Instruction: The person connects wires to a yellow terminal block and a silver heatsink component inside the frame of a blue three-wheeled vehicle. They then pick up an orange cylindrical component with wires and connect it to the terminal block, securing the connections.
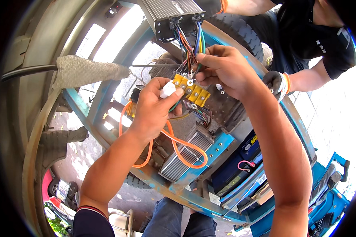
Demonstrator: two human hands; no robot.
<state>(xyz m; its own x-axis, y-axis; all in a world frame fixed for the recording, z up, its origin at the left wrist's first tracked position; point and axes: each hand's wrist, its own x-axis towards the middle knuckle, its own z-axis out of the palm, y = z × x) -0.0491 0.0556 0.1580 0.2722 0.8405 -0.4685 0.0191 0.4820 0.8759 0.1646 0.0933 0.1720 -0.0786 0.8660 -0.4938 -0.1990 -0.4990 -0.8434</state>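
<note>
My left hand [150,106] is closed on a yellow terminal block [197,96] with a row of metal screws, its thumb lying on the near end. A white plastic connector [167,90] sits between thumb and fingers of the same hand. Over the block's far side, my right hand [227,69] pinches a thin dark wire [198,68]; its fingertips partly hide the end. A metal ring terminal [190,82] rests at the block's upper edge. Bundled coloured wires [189,49] run down to the block from a grey finned controller box [172,19].
A blue vehicle frame [93,94] surrounds the work. Orange cable [197,162] loops over a silver finned box [184,156]. Blue batteries [235,168] stand lower right. Bubble wrap [91,73] covers a bar at left. A co-worker's gloved hand [280,85] is at the right rail, near a tyre [241,33].
</note>
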